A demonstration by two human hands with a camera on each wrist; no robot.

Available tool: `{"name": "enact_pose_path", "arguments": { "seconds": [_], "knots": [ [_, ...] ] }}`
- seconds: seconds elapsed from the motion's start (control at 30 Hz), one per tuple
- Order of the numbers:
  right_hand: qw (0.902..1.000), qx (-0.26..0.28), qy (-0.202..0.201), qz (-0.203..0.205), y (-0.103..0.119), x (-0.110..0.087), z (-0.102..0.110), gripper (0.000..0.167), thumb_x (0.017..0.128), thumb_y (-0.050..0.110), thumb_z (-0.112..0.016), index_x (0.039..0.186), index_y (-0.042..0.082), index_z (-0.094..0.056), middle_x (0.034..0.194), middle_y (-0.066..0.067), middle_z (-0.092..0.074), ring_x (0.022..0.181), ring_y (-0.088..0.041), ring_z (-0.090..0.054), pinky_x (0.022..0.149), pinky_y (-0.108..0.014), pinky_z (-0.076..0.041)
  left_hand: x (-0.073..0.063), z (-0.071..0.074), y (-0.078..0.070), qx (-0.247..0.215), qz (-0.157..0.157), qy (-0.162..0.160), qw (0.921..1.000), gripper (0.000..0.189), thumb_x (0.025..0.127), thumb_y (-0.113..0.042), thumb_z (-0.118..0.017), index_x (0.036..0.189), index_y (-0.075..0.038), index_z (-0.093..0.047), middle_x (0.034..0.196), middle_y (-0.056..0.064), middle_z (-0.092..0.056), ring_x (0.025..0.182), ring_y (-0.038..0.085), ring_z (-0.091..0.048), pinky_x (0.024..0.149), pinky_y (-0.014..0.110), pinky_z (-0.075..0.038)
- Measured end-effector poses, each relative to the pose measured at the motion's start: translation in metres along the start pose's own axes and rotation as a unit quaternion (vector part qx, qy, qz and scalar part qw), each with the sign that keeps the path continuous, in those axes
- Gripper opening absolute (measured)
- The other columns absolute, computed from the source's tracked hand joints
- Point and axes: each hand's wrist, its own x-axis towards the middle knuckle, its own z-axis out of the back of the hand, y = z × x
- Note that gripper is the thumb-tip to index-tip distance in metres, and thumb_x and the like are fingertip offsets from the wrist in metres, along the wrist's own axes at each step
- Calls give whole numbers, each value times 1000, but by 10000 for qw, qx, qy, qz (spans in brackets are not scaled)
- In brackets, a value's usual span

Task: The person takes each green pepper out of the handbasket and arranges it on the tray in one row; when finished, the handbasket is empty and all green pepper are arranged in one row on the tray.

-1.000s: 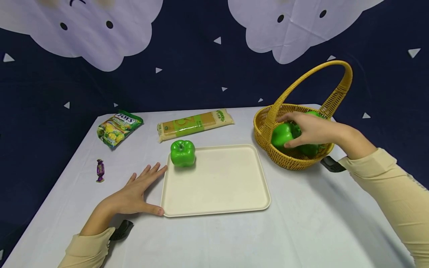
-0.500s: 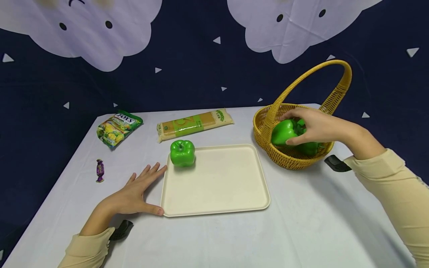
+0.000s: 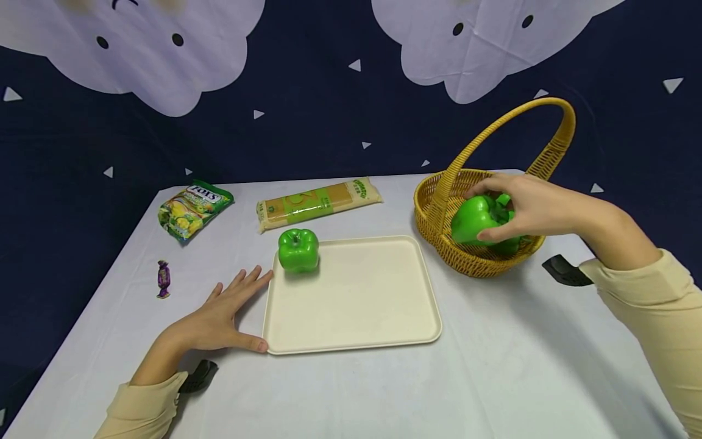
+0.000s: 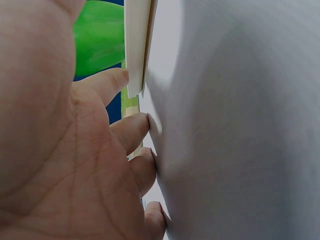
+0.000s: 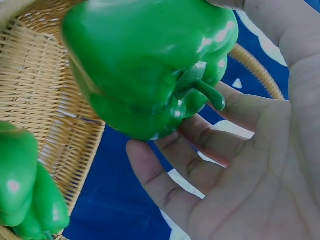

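Note:
My right hand (image 3: 540, 204) grips a glossy green bell pepper (image 3: 473, 221), thumb on its near side and fingers behind it, over the wicker basket (image 3: 471, 263). In the right wrist view the held pepper (image 5: 150, 60) shows its stem turned toward the palm. More green pepper (image 5: 25, 185) lies inside the basket, partly hidden by my hand in the head view. My left hand (image 3: 219, 317) is spread flat at the left edge of the cream tray (image 3: 362, 299), thumb and forefinger at its rim. Another green bell pepper (image 3: 298, 251) sits in the tray's far left corner.
A pack of dry noodles (image 3: 320, 204) lies behind the tray. At the back left is a green FOX'S candy bag (image 3: 194, 210), with a purple wrapped candy (image 3: 164, 280) nearer. The basket's tall handle (image 3: 510, 122) arches above its bowl.
My right hand has taken hold of the bell pepper in the basket and lifted it slightly, moving right. The left hand stays still at the tray.

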Motion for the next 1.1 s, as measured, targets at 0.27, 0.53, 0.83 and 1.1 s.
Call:
{"name": "enact_pose_path", "arguments": {
  "seconds": [0.27, 0.53, 0.83, 1.1],
  "knots": [
    [9999, 87, -30, 123, 17, -7, 2, 71, 77, 35, -98, 137, 16, -65, 124, 0, -70, 103, -15, -62, 81, -25, -55, 0, 0, 0, 17, -16, 14, 10000, 132, 69, -58, -97, 173, -28, -22, 180, 23, -12, 164, 57, -2, 120, 87, 3],
    [9982, 320, 142, 491, 41, -5, -2, 70, 77, 33, -98, 137, 17, -64, 124, 4, -70, 105, -12, -62, 86, -25, -57, 0, 0, 0, 44, 19, 8, 10000, 132, 69, -57, -98, 173, -26, -23, 180, 24, -12, 164, 57, -2, 120, 87, 3],
    [9918, 191, 244, 1242, 73, 14, -21, 66, 81, 35, -93, 138, 20, -64, 130, 7, -67, 113, -12, -61, 96, -39, -57, 0, 1, 1, 44, 11, -27, 10000, 132, 69, -57, -98, 173, -27, -23, 180, 24, -12, 164, 57, -2, 120, 87, 4],
    [9891, 255, 467, 1376, 89, 43, -38, 65, 82, 36, -90, 139, 19, -63, 126, 5, -65, 113, -16, -59, 98, -40, -54, 1, 0, 1, 77, 62, -13, 10000, 132, 68, -60, -97, 173, -27, -23, 180, 23, -13, 164, 57, -2, 121, 86, 3]
  ]
}}
